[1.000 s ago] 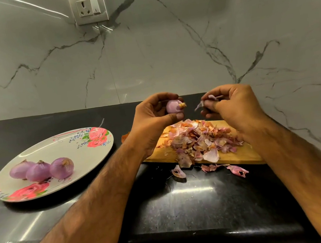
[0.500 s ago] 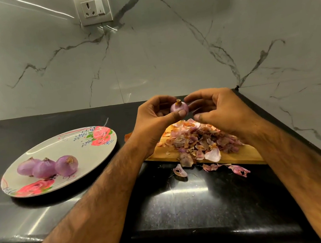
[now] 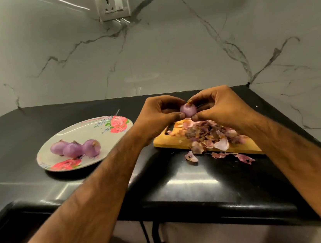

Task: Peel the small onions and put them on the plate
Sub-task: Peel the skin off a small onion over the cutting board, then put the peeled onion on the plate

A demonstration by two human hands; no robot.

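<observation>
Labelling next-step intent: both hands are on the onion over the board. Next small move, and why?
Probably the right hand pinches off the dry orange tip while the left hand steadies the onion. The bulb looks bare purple apart from that tip; three peeled onions lie on the plate.

Glossy black countertop; white veined marble wall; two wall sockets.

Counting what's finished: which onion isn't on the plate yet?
The onion held between left hand and right hand over the board; three others sit on the plate.
</observation>
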